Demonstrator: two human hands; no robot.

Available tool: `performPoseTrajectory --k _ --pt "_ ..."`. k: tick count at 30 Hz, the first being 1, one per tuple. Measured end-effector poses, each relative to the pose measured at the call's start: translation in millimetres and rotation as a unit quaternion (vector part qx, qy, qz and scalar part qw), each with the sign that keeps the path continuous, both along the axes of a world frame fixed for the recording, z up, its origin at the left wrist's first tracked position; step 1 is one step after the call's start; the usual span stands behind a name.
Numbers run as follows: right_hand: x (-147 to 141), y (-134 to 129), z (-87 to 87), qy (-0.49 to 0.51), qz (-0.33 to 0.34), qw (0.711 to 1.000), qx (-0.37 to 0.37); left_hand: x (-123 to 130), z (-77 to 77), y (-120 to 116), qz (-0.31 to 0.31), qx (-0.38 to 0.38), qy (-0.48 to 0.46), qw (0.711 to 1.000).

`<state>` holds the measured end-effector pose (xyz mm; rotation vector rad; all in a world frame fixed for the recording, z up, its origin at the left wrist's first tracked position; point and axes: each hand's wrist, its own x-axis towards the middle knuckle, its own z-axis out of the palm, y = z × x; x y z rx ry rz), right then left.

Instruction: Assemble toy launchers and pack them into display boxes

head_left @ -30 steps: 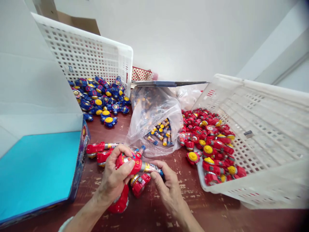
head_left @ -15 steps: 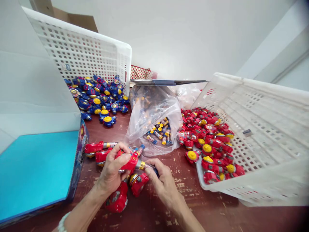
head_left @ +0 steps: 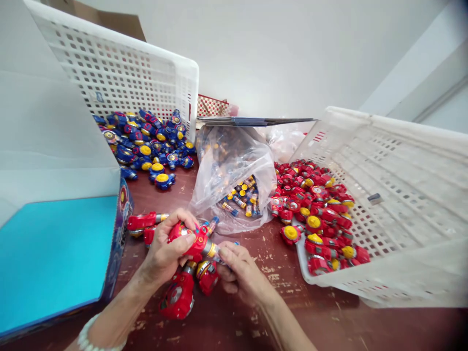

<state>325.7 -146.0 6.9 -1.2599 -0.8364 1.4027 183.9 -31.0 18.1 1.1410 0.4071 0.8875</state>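
My left hand [head_left: 164, 253] is closed around the body of a red plastic toy [head_left: 199, 243] with a grey neck. The fingers of my right hand [head_left: 243, 270] pinch a small printed tube [head_left: 212, 250] with a yellow band, in line with the toy's neck. My fingers cover most of the tube's far end. Below the held toy, another red toy [head_left: 178, 295] lies on the table, with a red toy with a silver rim [head_left: 207, 277] beside it. Further red toys, one of them a long red toy [head_left: 142, 222], lie left of my left hand.
A plastic bag [head_left: 204, 185] spills printed tubes [head_left: 239, 202] behind my hands. The white basket [head_left: 383, 234] at right holds red toys [head_left: 314, 222]; blue toys [head_left: 146, 141] spill from the left basket [head_left: 146, 68]. A box with a turquoise inside [head_left: 62, 258] stands at left.
My right hand has shifted its grip on the tube, its fingers now curled further under. The tube's dark blue end, visible before, is now covered. My left hand keeps hold of the red toy.
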Motion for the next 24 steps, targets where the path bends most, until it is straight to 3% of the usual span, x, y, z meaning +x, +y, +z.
performPoseTrajectory --k 2,3,5,7,8,10,12,13,15,17,19,22,24 --pt "2 2 1.4 0.071 0.033 0.996 -0.040 0 0.5 2 0.012 0.038 0.003 0.999" --pt "3 3 2.4 0.043 0.024 0.998 -0.028 0 0.2 3 0.017 0.045 0.006 0.999" --pt "2 3 4.0 -0.093 -0.031 0.994 0.045 1 -1.2 5 0.021 0.021 0.006 1.000" --pt "0 3 3.2 -0.196 -0.078 0.972 0.107 1 -3.0 8 0.022 -0.015 -0.007 1.000" --pt "-1 4 1.9 -0.187 -0.084 0.973 0.107 1 -3.7 9 0.019 -0.023 -0.016 0.999" --pt "-1 5 -1.4 -0.060 -0.050 0.996 0.044 1 -4.2 11 0.005 -0.005 -0.031 1.000" --pt "0 8 -3.5 0.070 0.002 0.997 -0.016 0 -3.5 12 -0.005 0.016 -0.032 0.999" --pt "1 9 -3.6 0.081 0.010 0.997 -0.014 -1 -3.0 13 -0.003 0.015 -0.027 1.000" --pt "1 11 -3.1 -0.016 -0.029 0.998 0.054 -1 -2.7 15 0.008 -0.005 -0.020 1.000" --pt "1 13 -3.2 -0.151 -0.078 0.978 0.119 -1 -3.9 16 0.007 -0.018 -0.016 1.000" --pt "0 13 -5.2 -0.180 -0.067 0.975 0.109 0 -6.6 17 -0.010 -0.006 -0.012 1.000" --pt "10 13 -7.8 -0.132 -0.012 0.990 0.056 1 -10.8 19 -0.019 0.023 0.010 0.999" --pt "27 11 -7.3 -0.245 -0.055 0.966 0.068 -1 -13.2 23 0.013 0.022 0.026 0.999"
